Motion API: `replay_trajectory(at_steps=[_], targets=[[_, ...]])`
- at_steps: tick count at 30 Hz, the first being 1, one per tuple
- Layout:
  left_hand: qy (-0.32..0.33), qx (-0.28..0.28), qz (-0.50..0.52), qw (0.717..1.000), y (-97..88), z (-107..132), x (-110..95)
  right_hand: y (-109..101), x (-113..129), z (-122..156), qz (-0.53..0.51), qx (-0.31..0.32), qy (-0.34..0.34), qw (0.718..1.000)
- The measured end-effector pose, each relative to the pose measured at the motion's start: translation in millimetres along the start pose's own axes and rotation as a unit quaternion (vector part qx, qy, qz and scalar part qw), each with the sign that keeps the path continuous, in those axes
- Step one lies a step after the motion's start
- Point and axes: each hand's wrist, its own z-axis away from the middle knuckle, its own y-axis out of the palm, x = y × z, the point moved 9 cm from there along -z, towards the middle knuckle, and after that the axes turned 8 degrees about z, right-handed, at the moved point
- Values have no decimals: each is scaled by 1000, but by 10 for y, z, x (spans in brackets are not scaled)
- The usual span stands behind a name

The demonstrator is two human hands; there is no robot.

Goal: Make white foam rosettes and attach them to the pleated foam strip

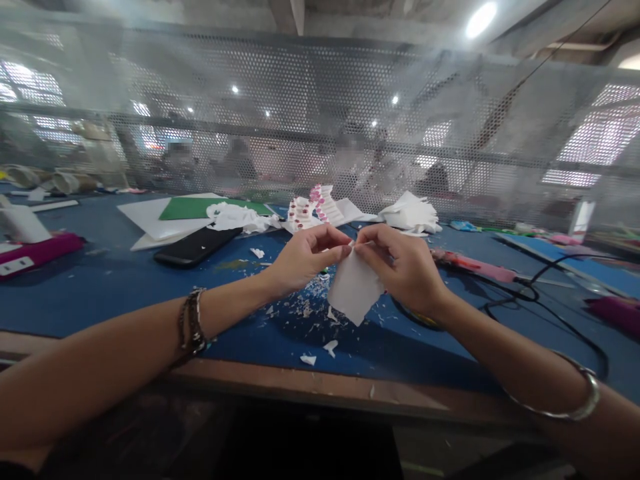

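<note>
Between my two hands a small sheet of white paper (356,287) hangs down over the table, held at its top edge. My left hand (313,257) pinches the top left of that edge between thumb and fingertips. Close beside it, my right hand (400,263) pinches the same edge, thumb against forefinger. The fingertips of both hands almost meet. Beneath the paper, many white scraps (309,300) lie scattered on the blue tabletop (240,333). Behind the hands stand folded white strips with red and pink spots (320,207).
A black phone (197,247) lies left, near a green sheet (187,209) and crumpled white paper (240,217). More white paper (410,212) is piled behind my right hand. A pink-handled tool (475,265) with a black cable lies right. A perforated metal screen (300,120) closes off the back.
</note>
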Motion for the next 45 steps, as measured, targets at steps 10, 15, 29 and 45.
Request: replay_trajectory(at_steps=[10,15,29,45], targets=[[44,-5,-78,996,12,42,-72,26,15,12,45,-17,-8,999],[88,-6,-157,984,31,68,-167,-22,61,22,43,-37,-9,998],[46,19,-54,997,15,14,-134,49,-164,5,-216,4,112,970],[-10,-1,80,997,-3,16,11,187,-175,7,-331,54,151,930]])
